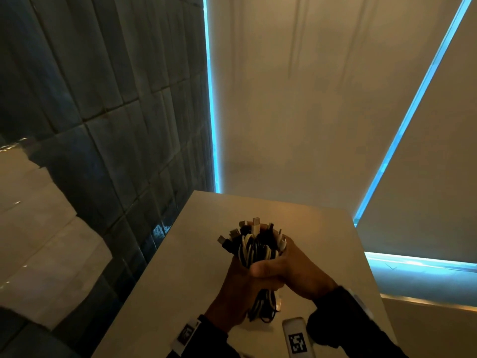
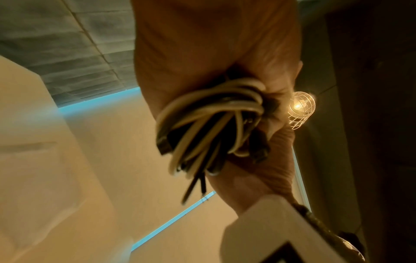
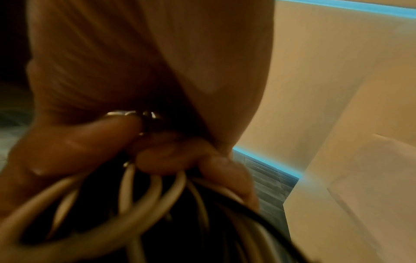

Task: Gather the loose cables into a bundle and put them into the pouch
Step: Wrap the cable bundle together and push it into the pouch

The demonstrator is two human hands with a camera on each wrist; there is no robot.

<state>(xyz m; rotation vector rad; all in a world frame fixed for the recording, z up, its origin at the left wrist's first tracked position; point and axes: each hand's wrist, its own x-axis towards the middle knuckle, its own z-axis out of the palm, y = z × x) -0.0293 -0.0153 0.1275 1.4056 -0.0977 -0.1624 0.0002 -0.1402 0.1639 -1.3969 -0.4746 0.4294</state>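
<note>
Above the white table (image 1: 196,254), both hands hold one bundle of black and white cables (image 1: 255,248) upright. Several plugs stick out of its top and its loops hang below the hands. My left hand (image 1: 238,290) grips the bundle from the left and my right hand (image 1: 296,267) wraps it from the right, thumb across the front. The left wrist view shows the cable loops (image 2: 209,124) coming out of the left hand (image 2: 202,44). In the right wrist view the right hand's fingers (image 3: 171,158) curl over the cables (image 3: 144,199). A dark shape (image 1: 322,328) lies under my right forearm; whether it is the pouch I cannot tell.
A white block with a black-and-white marker (image 1: 296,339) lies near the table's front edge. A dark tiled wall (image 1: 116,99) stands to the left and pale blinds (image 1: 296,99) hang behind the table. A caged lamp (image 2: 300,108) glows overhead.
</note>
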